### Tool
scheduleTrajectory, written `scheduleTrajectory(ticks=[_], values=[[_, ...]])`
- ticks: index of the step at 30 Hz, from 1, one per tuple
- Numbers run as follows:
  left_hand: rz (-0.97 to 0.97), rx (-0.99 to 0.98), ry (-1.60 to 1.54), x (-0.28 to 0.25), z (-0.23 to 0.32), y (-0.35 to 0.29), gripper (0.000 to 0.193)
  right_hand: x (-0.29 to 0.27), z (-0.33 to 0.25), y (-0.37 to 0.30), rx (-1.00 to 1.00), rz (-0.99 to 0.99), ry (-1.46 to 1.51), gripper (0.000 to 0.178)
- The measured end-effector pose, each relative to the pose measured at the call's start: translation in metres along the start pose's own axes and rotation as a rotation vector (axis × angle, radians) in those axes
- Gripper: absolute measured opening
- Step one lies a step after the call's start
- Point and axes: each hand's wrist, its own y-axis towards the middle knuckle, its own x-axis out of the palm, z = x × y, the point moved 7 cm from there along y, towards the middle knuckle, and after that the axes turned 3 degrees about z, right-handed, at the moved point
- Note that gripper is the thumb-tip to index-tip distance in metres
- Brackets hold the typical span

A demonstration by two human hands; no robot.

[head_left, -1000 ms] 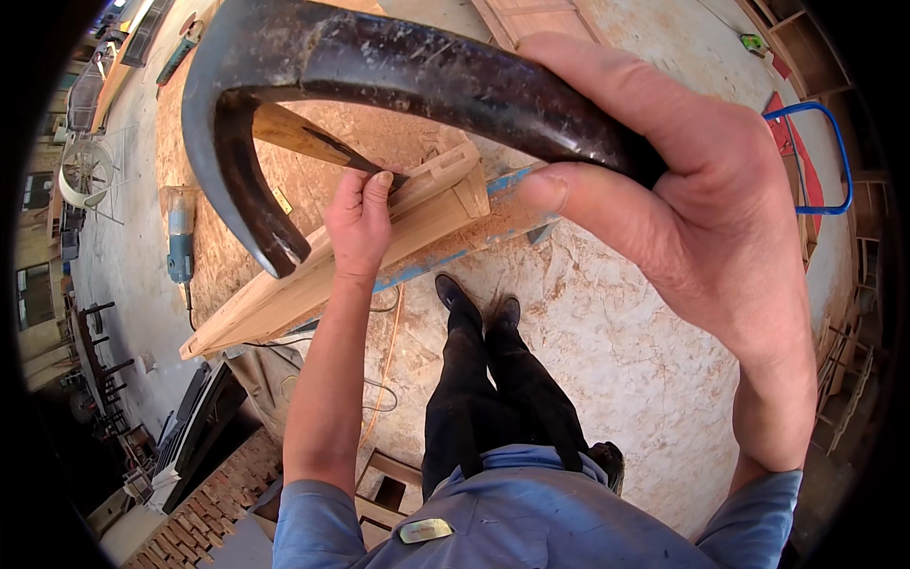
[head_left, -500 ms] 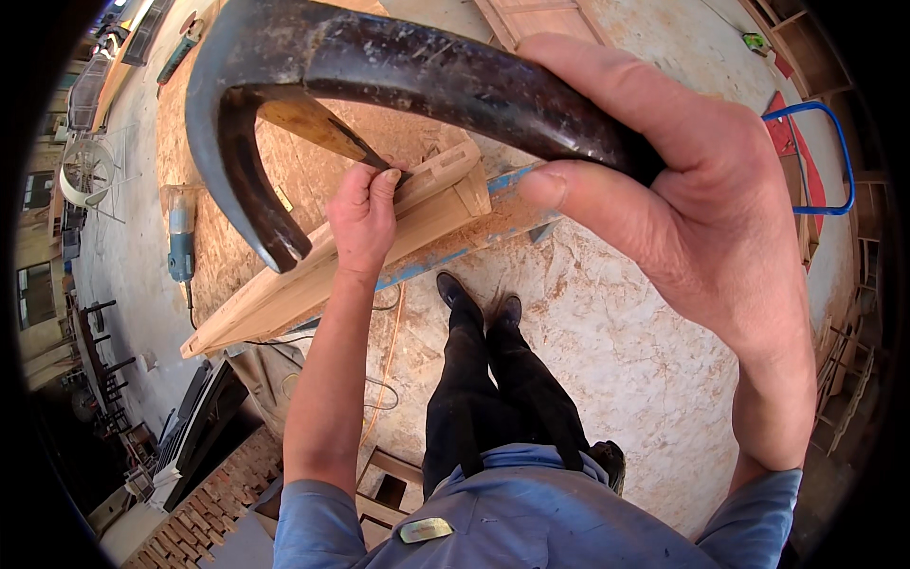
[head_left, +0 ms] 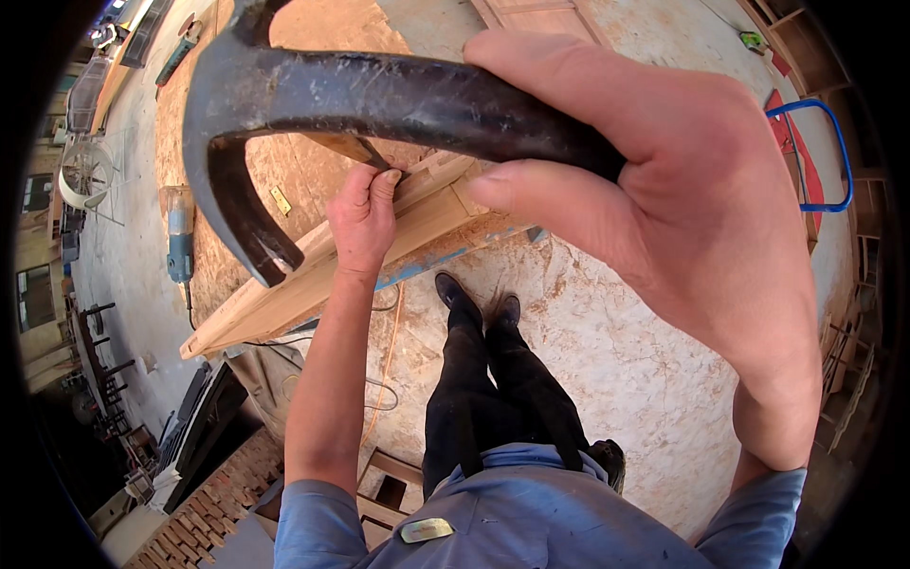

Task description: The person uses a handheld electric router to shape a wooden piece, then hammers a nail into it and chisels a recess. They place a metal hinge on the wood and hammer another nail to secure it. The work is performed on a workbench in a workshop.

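Close to the camera, my right hand (head_left: 692, 180) grips the dark metal shaft of a claw hammer (head_left: 379, 95). Its head hangs to the left, with a claw curving down in front of the bench. My left hand (head_left: 363, 223) is closed round the blade of a chisel (head_left: 339, 144), whose yellowish handle is mostly behind the hammer. The blade meets the upper edge of a long wooden workpiece (head_left: 417, 226) under my left hand; its tip is too small to make out. That workpiece lies slantwise along the near edge of a board-topped workbench (head_left: 213, 152).
A small brass-coloured hinge plate (head_left: 281, 199) lies on the bench. A blue corded power tool (head_left: 180, 237) rests at its left edge, with another tool (head_left: 178, 55) farther back. Cables run over the dusty floor (head_left: 635, 351) below. At right stands a blue tubular handle (head_left: 846, 166).
The hammer has dropped slightly and swung level, with my right hand shifting left, and now hides more of the chisel's handle. My left hand has stayed in place on the chisel.
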Motion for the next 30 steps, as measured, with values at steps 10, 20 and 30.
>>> scheduleTrajectory(ticks=[10, 20, 30], values=[[-0.028, 0.023, 0.080, 0.002, 0.009, 0.001, 0.006, -0.003, -0.002, 0.001, 0.000, 0.090, -0.008, 0.045], [0.028, 0.139, 0.136, 0.001, 0.023, 0.001, 0.007, -0.004, -0.010, 0.002, 0.011, 0.105, 0.024, 0.051], [-0.069, -0.035, 0.131, 0.005, 0.004, -0.001, 0.006, 0.002, -0.007, 0.014, 0.245, -0.055, -0.100, 0.044]])
